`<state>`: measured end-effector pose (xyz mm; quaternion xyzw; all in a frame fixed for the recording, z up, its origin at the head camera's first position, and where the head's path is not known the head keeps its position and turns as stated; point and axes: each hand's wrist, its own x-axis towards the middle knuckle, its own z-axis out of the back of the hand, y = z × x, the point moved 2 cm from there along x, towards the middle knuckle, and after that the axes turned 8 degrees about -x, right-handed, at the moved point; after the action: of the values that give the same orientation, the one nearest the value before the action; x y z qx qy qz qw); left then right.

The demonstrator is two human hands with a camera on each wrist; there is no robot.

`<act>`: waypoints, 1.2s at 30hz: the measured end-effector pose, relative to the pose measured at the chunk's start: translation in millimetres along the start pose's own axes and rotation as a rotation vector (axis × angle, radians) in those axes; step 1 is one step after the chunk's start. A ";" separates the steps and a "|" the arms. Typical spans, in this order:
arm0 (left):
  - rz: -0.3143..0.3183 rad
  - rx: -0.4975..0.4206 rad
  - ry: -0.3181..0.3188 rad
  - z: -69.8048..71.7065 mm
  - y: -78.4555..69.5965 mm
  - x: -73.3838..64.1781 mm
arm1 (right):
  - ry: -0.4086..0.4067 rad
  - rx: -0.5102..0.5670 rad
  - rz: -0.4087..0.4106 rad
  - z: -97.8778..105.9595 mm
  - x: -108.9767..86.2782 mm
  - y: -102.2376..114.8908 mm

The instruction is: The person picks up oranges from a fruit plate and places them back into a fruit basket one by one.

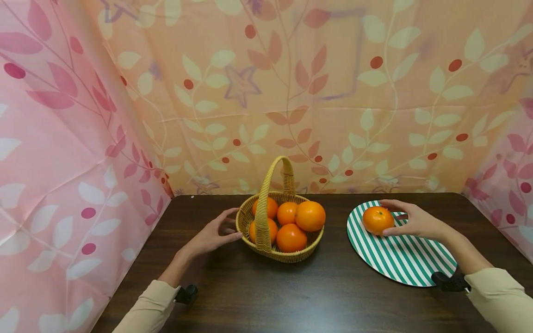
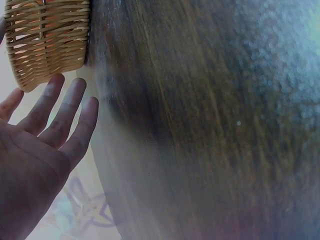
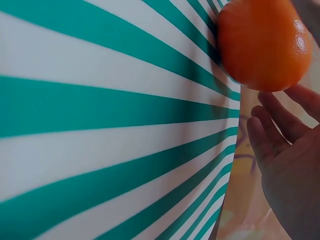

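Note:
In the head view my right hand (image 1: 416, 222) is at an orange (image 1: 377, 220) over the striped mat (image 1: 399, 259). The thumb lies against its near side and the fingers reach round its far side. From the right wrist, the same orange (image 3: 265, 45) hides part of the fingers (image 3: 272, 130). My left hand (image 1: 216, 235) is beside a wicker basket (image 1: 289, 256), fingers spread loosely at its left side. Fingertips (image 2: 75, 92) are close to the basket wall (image 2: 50, 45) in the left wrist view; contact is hard to tell. Several oranges (image 1: 291, 238) fill the basket.
A tall arched handle (image 1: 268, 189) rises over the basket. The dark wood table (image 1: 250, 296) meets a patterned cloth (image 1: 291, 115) at its back and sides. Black wrist straps (image 1: 186, 294) sit near both sleeves.

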<state>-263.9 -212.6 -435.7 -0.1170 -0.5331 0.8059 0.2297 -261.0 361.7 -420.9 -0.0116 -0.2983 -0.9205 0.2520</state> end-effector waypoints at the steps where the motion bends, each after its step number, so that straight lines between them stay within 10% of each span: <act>1: 0.000 0.000 0.000 -0.1 0.0 0.0 | 0.002 -0.007 -0.005 -0.4 0.6 -0.3; 18: -0.006 0.001 0.004 0.4 0.7 0.0 | -0.076 -0.029 0.029 0.6 8.5 9.4; 36: -0.001 -0.011 0.006 0.3 1.0 -0.4 | -0.097 0.152 0.138 0.9 45.0 70.1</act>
<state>-264.0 -213.4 -436.5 -0.1207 -0.5368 0.8024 0.2310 -267.4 292.9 -374.3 -0.0575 -0.3774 -0.8741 0.3005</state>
